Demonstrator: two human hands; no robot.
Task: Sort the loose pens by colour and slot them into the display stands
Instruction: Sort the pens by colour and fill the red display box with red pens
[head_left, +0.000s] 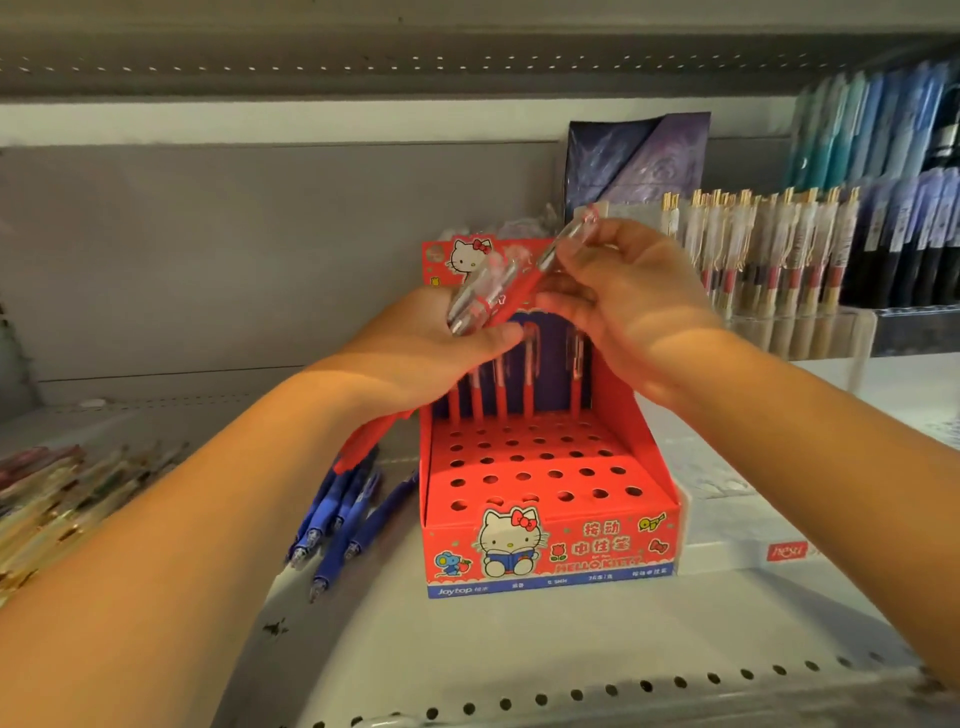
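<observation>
Left hand (415, 358): grips a bundle (483, 296) of red pens, held over the stand's left rear corner.
Right hand (639, 301): pinches one pen (566, 244) at the bundle's upper end, fingers curled round it.
Pen axis: slanted, top up-right, lower end down-left against the bundle.
Stand (550, 551): red, directly under both hands; five red pens upright in its back row, the other holes (522, 475) free.
Key relation: the free holes lie below the right hand and nearer the person; the pen probably needs tipping upright, point down.
Blue pens (337, 514): loose on the shelf (519, 649), left of the stand.
</observation>
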